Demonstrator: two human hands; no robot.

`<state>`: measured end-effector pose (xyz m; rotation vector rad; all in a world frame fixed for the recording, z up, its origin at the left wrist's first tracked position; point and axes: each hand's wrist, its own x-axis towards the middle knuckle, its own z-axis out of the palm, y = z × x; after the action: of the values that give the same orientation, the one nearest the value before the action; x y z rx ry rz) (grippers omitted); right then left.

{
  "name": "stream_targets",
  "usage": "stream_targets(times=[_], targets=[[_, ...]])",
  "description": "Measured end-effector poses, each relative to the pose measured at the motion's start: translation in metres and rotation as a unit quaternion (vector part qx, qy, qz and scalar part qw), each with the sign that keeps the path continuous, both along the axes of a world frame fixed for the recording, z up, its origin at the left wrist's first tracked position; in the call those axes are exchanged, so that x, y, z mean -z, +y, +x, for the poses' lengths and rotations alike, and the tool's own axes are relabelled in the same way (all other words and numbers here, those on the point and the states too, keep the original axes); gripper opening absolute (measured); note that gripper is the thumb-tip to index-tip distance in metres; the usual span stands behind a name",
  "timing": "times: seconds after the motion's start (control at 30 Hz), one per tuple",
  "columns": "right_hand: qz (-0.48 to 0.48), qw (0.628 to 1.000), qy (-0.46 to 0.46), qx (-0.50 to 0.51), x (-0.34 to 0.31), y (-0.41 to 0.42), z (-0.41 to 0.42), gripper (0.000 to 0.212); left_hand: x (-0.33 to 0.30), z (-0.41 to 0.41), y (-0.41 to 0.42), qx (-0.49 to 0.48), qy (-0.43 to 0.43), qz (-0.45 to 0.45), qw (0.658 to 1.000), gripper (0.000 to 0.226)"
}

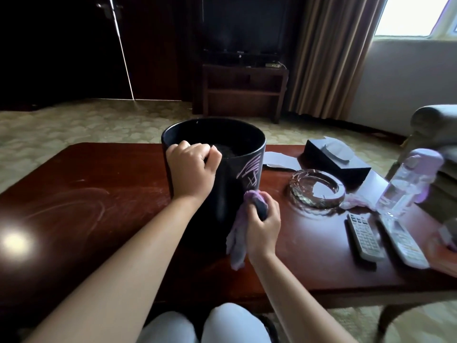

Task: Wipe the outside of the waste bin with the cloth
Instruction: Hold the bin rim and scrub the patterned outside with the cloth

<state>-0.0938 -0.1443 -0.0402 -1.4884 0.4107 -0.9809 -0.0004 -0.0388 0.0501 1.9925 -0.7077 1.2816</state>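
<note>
waste bin (230,174) on table (86,189) | ashtray (317,191) right | remotes (364,235) further right

I sit in what looks like a hotel room or lounge. At twelve o'clock a television (243,23) stands on a dark wooden stand (243,90); heavy curtains (331,55) hang at one o'clock beside a window (415,16). Patterned carpet (74,125) covers the floor, and remote controls (364,237) lie on the low table (86,194) at three o'clock.

Cloth (238,233) against black bin (222,194)

No readable text; remote (365,236) button labels perhaps too blurred.
</note>
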Motion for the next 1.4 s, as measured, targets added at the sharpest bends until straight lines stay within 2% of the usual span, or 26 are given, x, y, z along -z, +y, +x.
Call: stream_targets(times=[0.07,0.13,0.23,0.3,0.43,0.47,0.6,0.77,0.9,0.97,1.07,1.23,1.33,1.4], targets=[[-0.027,0.999,-0.022,-0.011,-0.013,-0.001,0.000,0.026,0.001,0.000,0.000,-0.003,-0.004,-0.002,1.000,0.041],[-0.033,0.999,-0.026,-0.011,-0.016,-0.005,0.001,0.020,0.003,0.000,0.000,-0.001,-0.003,-0.006,1.000,0.041],[0.027,0.999,0.001,0.018,-0.020,-0.019,0.015,0.012,0.001,-0.001,0.000,0.003,-0.002,-0.008,1.000,0.041],[0.031,0.999,0.006,0.022,-0.021,-0.019,0.018,0.011,0.000,0.000,-0.001,0.003,-0.004,-0.009,1.000,0.041],[-0.098,0.995,-0.016,0.016,-0.011,0.002,0.000,0.016,0.003,0.000,-0.002,-0.007,-0.025,-0.012,1.000,0.040],[-0.094,0.995,-0.011,0.025,-0.011,0.001,0.002,0.015,0.003,0.000,-0.002,-0.006,-0.023,-0.011,1.000,0.040],[0.015,0.999,0.034,0.037,-0.020,-0.017,0.019,0.006,0.001,0.000,-0.001,-0.002,-0.009,-0.007,1.000,0.041],[-0.063,0.998,0.002,0.004,-0.018,0.001,0.003,0.011,0.002,0.001,-0.003,-0.009,-0.025,-0.017,1.000,0.040],[0.035,0.998,0.041,0.026,-0.034,-0.023,0.025,0.007,0.001,0.001,-0.002,0.004,-0.013,-0.016,1.000,0.040],[-0.009,1.000,0.022,0.015,-0.039,-0.020,0.019,0.014,0.002,0.001,-0.003,0.001,-0.017,-0.021,1.000,0.040],[-0.113,0.993,-0.012,-0.009,-0.033,-0.005,0.004,0.011,0.003,0.002,-0.004,-0.004,-0.025,-0.026,0.999,0.039],[-0.037,0.999,-0.009,0.011,-0.039,-0.017,0.017,0.019,-0.001,0.000,-0.002,0.001,-0.016,-0.018,1.000,0.038],[-0.083,0.996,-0.024,-0.006,-0.036,-0.009,0.008,0.016,0.002,0.000,-0.003,-0.003,-0.019,-0.026,0.999,0.038],[-0.052,0.999,-0.014,-0.005,-0.039,-0.011,0.011,0.020,0.002,0.000,-0.002,-0.003,-0.015,-0.024,1.000,0.038]])
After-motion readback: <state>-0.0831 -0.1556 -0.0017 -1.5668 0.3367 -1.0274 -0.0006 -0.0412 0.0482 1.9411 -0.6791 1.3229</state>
